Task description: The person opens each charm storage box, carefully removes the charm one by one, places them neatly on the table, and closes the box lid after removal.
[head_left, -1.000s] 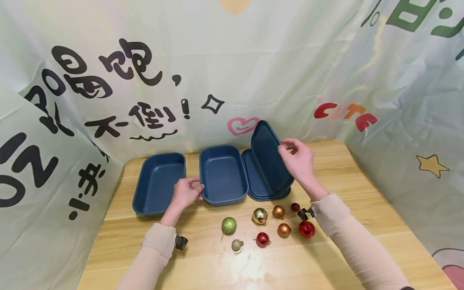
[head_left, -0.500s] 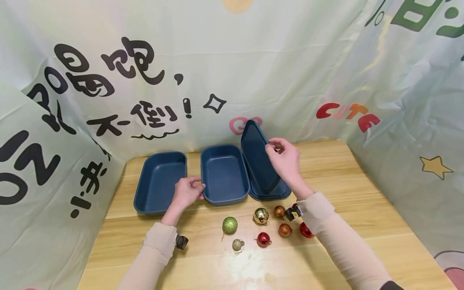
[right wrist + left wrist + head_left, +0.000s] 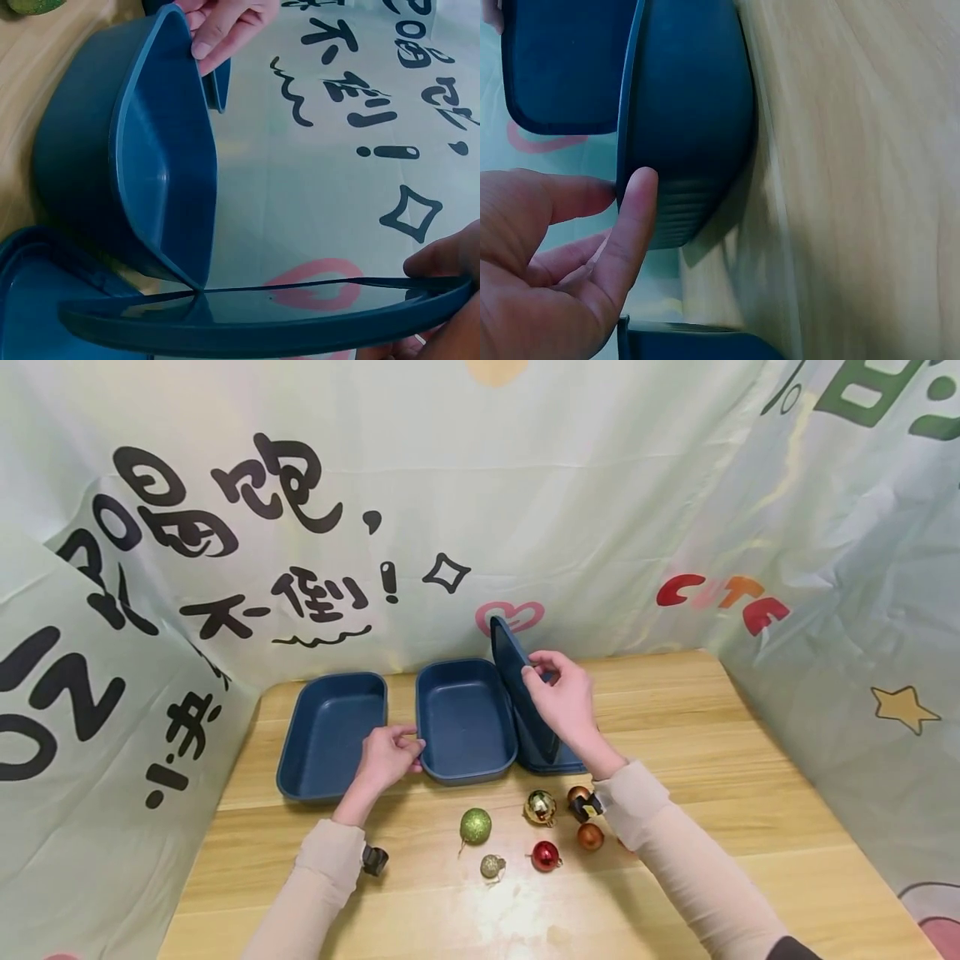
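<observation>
My left hand (image 3: 386, 758) pinches the left rim of the middle blue plastic container (image 3: 467, 718). Seen by the left wrist camera, thumb and fingertips sit on either side of that container's wall (image 3: 694, 90). My right hand (image 3: 562, 697) grips the edge of a blue lid (image 3: 516, 677), which stands tilted steeply beside the container's right side. From the right wrist the lid (image 3: 270, 334) appears nearly edge-on, its near end overlapping the container's corner. Flat on the table under it lies another blue lid (image 3: 553, 767), partly covered by the raised lid and my right hand.
A second open blue container (image 3: 333, 735) stands at the left. Several bauble ornaments lie in front, among them a green one (image 3: 476, 826), a gold one (image 3: 540, 807), a red one (image 3: 545, 856) and an orange one (image 3: 590, 837). A printed cloth (image 3: 570, 527) hangs behind.
My right hand has moved left with the lid, bringing it against the middle container's right side and turning it more edge-on. My left hand has stayed on the rim.
</observation>
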Motion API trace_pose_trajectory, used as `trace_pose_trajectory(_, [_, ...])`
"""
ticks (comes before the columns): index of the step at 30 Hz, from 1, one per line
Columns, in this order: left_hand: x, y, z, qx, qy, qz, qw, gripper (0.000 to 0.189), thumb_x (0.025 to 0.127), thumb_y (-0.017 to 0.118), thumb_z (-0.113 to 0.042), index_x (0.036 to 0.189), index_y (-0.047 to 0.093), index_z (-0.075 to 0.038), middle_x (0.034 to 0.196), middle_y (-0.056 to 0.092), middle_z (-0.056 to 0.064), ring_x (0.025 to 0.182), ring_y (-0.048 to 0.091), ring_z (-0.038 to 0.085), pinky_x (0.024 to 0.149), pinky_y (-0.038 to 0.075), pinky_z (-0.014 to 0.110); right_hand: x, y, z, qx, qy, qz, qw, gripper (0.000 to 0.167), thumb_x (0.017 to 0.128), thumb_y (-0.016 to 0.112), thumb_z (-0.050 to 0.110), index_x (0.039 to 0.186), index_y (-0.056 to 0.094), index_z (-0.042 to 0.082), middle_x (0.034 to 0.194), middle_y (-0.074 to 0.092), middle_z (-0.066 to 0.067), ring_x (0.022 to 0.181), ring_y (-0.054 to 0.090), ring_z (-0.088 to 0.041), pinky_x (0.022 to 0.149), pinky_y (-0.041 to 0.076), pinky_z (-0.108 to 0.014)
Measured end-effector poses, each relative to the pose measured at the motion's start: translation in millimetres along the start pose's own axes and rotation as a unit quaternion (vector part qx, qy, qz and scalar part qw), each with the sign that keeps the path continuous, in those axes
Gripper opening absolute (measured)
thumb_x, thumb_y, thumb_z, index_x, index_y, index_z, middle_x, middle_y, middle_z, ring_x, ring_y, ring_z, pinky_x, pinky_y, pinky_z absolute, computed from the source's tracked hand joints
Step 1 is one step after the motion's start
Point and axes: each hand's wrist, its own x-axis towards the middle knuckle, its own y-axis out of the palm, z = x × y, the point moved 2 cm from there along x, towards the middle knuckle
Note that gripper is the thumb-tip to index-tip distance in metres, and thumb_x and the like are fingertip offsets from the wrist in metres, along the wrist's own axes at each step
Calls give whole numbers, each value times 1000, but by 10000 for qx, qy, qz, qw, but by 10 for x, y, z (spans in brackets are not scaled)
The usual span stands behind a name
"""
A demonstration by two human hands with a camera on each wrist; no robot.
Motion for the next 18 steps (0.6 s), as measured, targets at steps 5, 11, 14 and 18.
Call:
trace_pose_trajectory(5, [-1,-26,-92,911,1040,-810,9871,28,96,71,-12,120,78,0,87,80,11,76,77,26,74,62,40,-9,14,-10,-89,27,-23,10000,25,96,72,20,116,77,6,97,75,-12,72,63,-23,66,46,-23])
trace_pose_trajectory(11, [59,14,-394,667,1677,-1271,9753,19,99,71,-17,111,83,-8,95,82,9,88,77,26,83,60,42,-6,-19,-3,-48,-1,-160,9999,24,95,72,19,115,77,4,96,76,-14,74,65,-28,67,45,-21])
trace_pose_trajectory(14, [129,107,-627,143,1717,-759,9821,20,99,72,-15,113,82,-5,95,82,12,85,78,28,76,60,32,-20,-15,9,-44,-58,-205,9998,23,95,73,18,113,77,4,95,76,-14,73,65,-26,65,45,-20])
trace_pose_trajectory(18, [233,238,-936,-867,1478,39,9852,23,101,71,-13,117,79,1,99,80,20,86,79,34,69,61,24,-52,17,31,-49,-105,-163,9998,23,95,73,19,113,77,5,96,76,-13,72,64,-24,63,45,-20])
